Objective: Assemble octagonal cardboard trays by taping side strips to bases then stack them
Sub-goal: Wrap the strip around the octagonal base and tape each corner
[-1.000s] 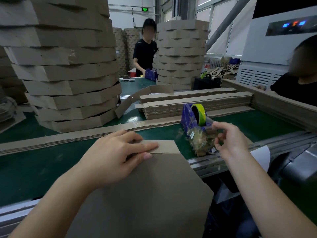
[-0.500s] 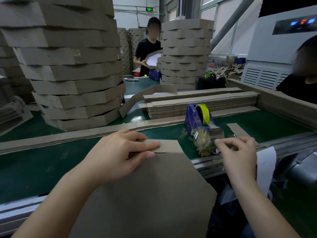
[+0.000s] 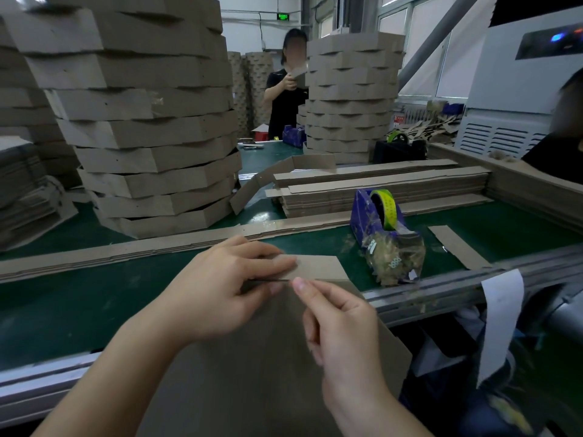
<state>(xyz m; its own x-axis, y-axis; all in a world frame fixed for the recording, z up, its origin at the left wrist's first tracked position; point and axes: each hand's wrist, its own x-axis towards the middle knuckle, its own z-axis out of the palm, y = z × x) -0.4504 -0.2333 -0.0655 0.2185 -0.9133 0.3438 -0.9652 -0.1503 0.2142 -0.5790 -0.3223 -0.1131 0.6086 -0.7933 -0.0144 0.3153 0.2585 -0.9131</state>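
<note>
1. Head view: base (image 3: 268, 373) lies at 6 o'clock, overhanging the surface (image 3: 79, 298); strip (image 3: 318, 268) meets its 12 o'clock edge.
2. Left hand (image 3: 220, 288) pinches strip to base.
3. Right hand (image 3: 340, 323) fingers (image 3: 299, 283) are narrow, pinched at the seam, probably on clear tape I cannot make out.
4. Best handling: hold the joint flush, bridge the seam, then rub toward 3 o'clock.

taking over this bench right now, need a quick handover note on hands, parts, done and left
Left hand pinches the strip end against the base at its far edge.
Right hand is pinched at that seam; whether it holds tape I can't tell.
Dispenser stands to the right, spare strips behind it, finished stack far left.
Done: strip lined up on one edge.
Left: tape it, wrap the other sides, stack.
</note>
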